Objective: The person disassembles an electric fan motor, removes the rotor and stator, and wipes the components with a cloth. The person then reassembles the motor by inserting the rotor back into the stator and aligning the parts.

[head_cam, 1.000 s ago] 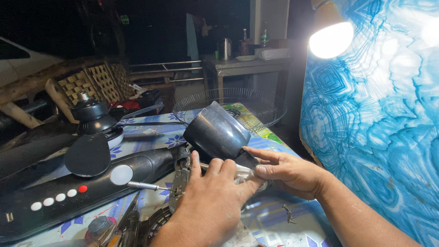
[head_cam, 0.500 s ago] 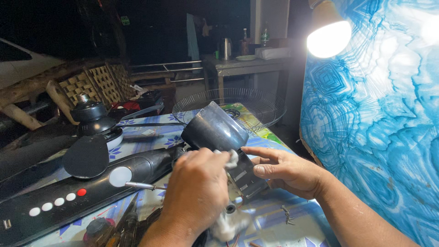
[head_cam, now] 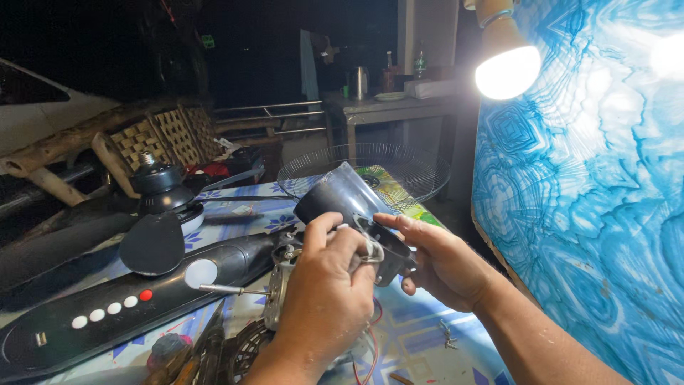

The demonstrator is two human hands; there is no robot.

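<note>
- Above the counter [head_cam: 420, 335], near its middle, both hands hold a dark plastic fan motor cover [head_cam: 340, 199], tilted, with its rounded closed end pointing up and away.
- Left hand [head_cam: 324, 292] covers the near end of the cover; its grip is pressed together, fingers curled on the rim and on a small pale part.
- Right hand [head_cam: 442, 264] supports the cover from the right side, fingers pinching its lower edge.
- Just beside the left hand, a fan motor with a metal shaft [head_cam: 235, 289] rests on the counter.
- Further left lies a black fan base with white buttons [head_cam: 107, 314], and behind stands a wire fan guard [head_cam: 399, 167].
- A bright lamp bulb [head_cam: 507, 71] hangs at upper right.
</note>
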